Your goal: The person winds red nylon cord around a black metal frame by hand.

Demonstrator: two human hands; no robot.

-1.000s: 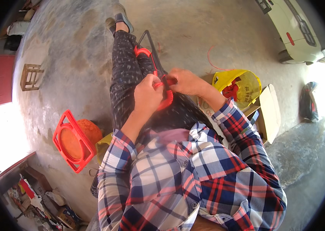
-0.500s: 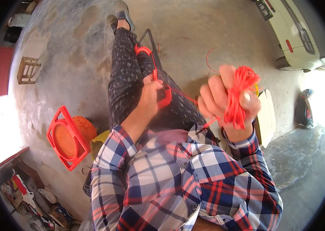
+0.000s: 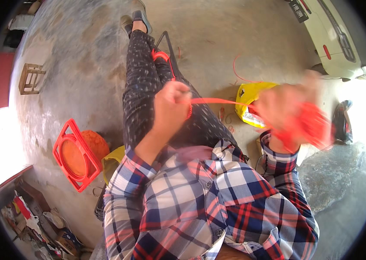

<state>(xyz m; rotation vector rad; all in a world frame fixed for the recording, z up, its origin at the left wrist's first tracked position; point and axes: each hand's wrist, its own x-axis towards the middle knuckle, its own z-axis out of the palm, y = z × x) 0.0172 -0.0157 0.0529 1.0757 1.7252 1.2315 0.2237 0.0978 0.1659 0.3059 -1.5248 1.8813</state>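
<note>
My left hand (image 3: 171, 106) is closed over my lap, pinching an orange cord (image 3: 217, 101) that runs taut to the right. My right hand (image 3: 285, 110), blurred by motion, is held out at the right with a bundle of orange cord (image 3: 310, 125) wound around it. Under my left hand a red frame piece (image 3: 161, 55) lies along my dark patterned trouser leg (image 3: 142, 82), next to a thin black metal bar (image 3: 168, 41). What the cord is tied to under my left hand is hidden.
A red square reel frame (image 3: 71, 154) with an orange spool leans on the concrete floor at my left. A yellow bag (image 3: 250, 97) lies at the right. A small wooden stool (image 3: 29, 78) stands far left; a white vehicle (image 3: 334, 37) is upper right. Clutter sits lower left.
My right hand has swung from my lap up and out to the right with the cord bundle, drawing the strand taut. My left hand stayed on my lap.
</note>
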